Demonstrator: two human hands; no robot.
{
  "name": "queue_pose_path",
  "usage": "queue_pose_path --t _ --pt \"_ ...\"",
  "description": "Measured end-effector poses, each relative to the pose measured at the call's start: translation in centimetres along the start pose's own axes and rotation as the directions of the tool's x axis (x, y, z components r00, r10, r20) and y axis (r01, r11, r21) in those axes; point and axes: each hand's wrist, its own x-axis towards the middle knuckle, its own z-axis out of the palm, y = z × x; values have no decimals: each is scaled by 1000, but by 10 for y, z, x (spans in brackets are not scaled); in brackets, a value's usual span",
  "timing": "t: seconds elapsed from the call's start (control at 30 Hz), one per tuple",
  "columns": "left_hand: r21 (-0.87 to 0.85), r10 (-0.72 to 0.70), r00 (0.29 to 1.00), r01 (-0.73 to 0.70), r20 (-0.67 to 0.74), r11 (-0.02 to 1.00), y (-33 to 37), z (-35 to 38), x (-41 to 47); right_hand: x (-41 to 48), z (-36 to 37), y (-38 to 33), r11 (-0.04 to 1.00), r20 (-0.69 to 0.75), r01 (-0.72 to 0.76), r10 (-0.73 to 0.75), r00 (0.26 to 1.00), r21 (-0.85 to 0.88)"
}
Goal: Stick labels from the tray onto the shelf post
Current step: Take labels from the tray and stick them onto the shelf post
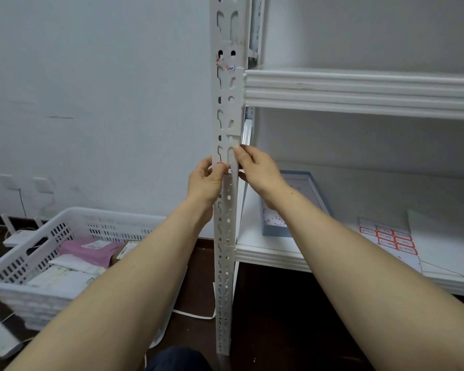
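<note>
Logged white slotted shelf post (227,210) standing upright at centre. Found label sheet (386,236) lying flat on lower shelf (279,253), right of post. Saw right hand (255,167) clamping post's right edge, thumb in front. Saw left hand (205,180) pinching red-bordered label (221,164) against post front, fingers together.

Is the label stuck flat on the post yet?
Cannot tell: the left hand holds the red-edged label against the post, its fingers hiding most of it.
</note>
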Motion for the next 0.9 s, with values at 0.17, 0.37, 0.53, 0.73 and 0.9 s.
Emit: queue_pose_path --t 0.17,0.37,0.53,0.73,0.9 --pt "15 17 999 -16 -35 1000 5 7 -3 2 1 2 1000 -14 15 -15 1000 -7" --pt "29 24 999 -24 -26 999 4 7 -2 2 1 3 1000 -9 7 -7 1000 1" --pt "7 -17 999 17 36 1000 2 -1 -2 3 1 4 1000 -11 22 -22 1000 -12" --pt "-17 -12 1000 13 12 1000 1 0 -1 4 1 5 1000 -13 14 -14 1000 -1" --pt "32 27 999 -26 -35 999 3 6 -2 4 2 6 1000 -25 20 -20 1000 5"
